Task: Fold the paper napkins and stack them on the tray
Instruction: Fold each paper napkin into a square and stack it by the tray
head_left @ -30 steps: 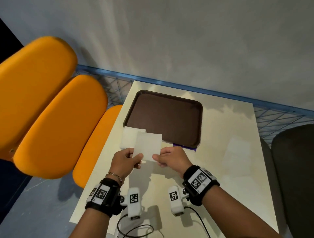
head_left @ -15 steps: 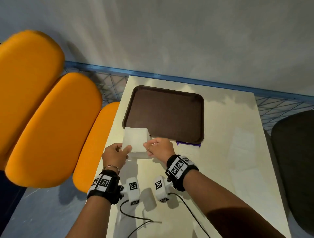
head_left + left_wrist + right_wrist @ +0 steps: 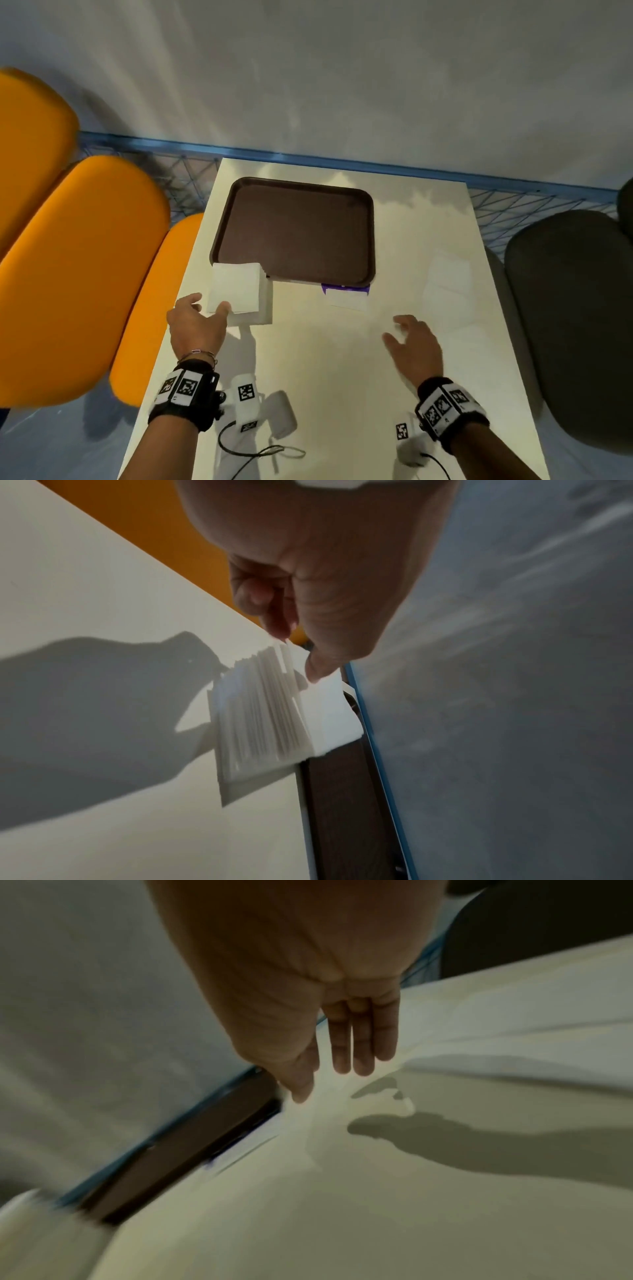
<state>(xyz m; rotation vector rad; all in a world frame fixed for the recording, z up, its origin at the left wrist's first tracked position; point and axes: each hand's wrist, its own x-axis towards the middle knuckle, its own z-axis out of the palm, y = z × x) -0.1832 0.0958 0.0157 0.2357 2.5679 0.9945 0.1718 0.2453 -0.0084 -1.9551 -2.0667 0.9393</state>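
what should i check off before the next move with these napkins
1. Tray clear to receive folded napkins: ok, nothing lies on its floor.
2. Napkin stack fully on the table: not ok, its far edge overlaps the tray's near left corner.
3. Left hand has hold of a napkin: ok, thumb on the top sheet, and the left wrist view shows fingers lifting its near corner.
4. Only one sheet lifted: cannot tell, the edges are fanned and blurred.
5. Right hand free to help: ok, open and empty over the table.
6. Any napkin already folded: cannot tell.
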